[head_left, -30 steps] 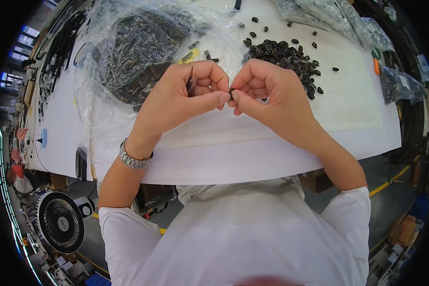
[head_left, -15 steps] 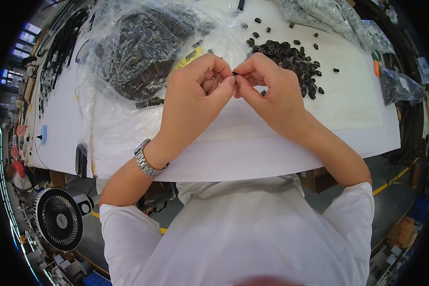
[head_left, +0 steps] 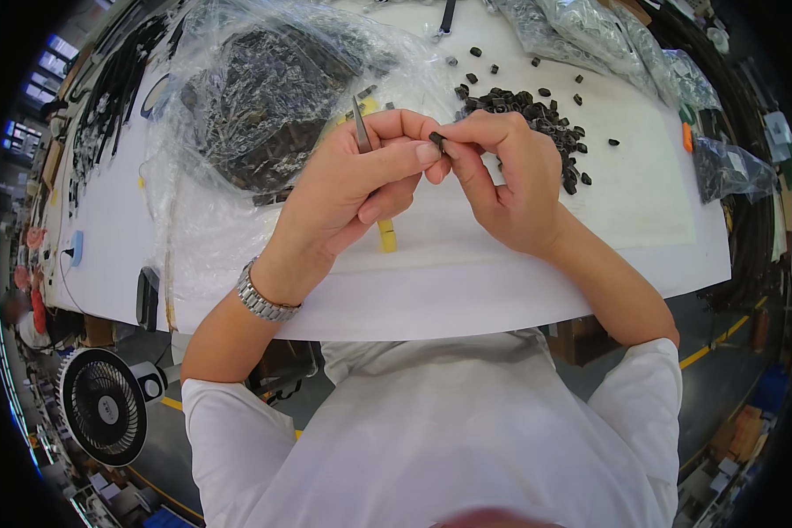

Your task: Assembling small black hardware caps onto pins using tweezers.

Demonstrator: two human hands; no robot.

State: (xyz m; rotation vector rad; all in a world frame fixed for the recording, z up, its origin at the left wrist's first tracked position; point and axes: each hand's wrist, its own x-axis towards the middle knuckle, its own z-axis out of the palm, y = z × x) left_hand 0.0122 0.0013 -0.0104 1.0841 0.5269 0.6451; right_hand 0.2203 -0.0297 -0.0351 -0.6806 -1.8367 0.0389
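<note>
My left hand is closed, thumb and forefinger pinching a small black part. Through the same hand runs a slim tool, its pointed grey metal tip sticking out above the fingers and its yellow end below; its middle is hidden. My right hand meets the left at the fingertips, thumb and forefinger closed on the same black part. Just beyond the right hand lies a heap of similar small black parts, with several scattered singly around it.
A large clear plastic bag of dark parts fills the table's left side. More clear bags lie at the far right, near an orange-handled object. Black strips lie far left. A fan stands left, below table level.
My left hand has turned and its fingers have shifted, bringing the pointed tool and its yellow end into clear view. The black part now shows more between both hands' fingertips.
</note>
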